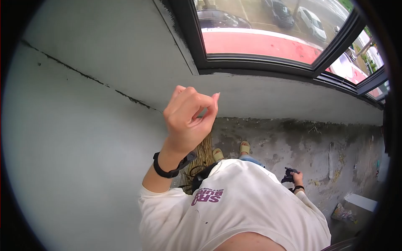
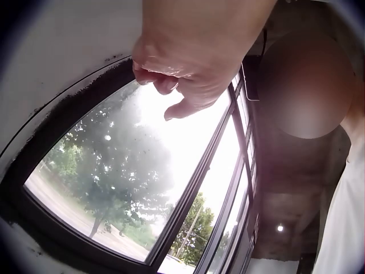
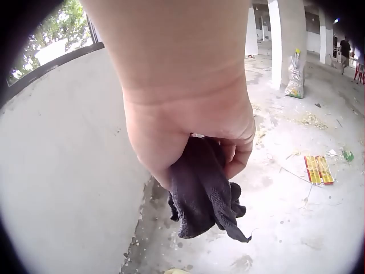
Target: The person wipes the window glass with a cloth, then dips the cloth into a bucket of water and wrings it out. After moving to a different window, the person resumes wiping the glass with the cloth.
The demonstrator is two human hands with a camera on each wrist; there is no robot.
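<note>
Raised left hand [image 1: 190, 115]: fingers curled in, thumb near the index finger, nothing seen in the grip. The pale wall [image 1: 83, 138] lies at 9 o'clock of it, and the dark-framed window [image 1: 259, 65] at 1 o'clock. At 5 o'clock, a straw bundle [image 1: 204, 146] is partly hidden behind the forearm and shirt [image 1: 247, 196].

Lowered right hand [image 1: 297, 178]: at 4 o'clock in the head view, above the stained floor [image 1: 272, 138], its fingers closed round a dark cloth [image 3: 199, 188]. In the right wrist view the cloth's long axis runs roughly from 12 to 6 o'clock; its loose end hangs downward, with one narrow tip towards 5 o'clock. A low wall stands at 9 o'clock, a red-and-yellow packet [image 3: 319, 170] lies at 3 o'clock, and an upright sack [image 3: 295, 81] stands at 1 o'clock.
</note>
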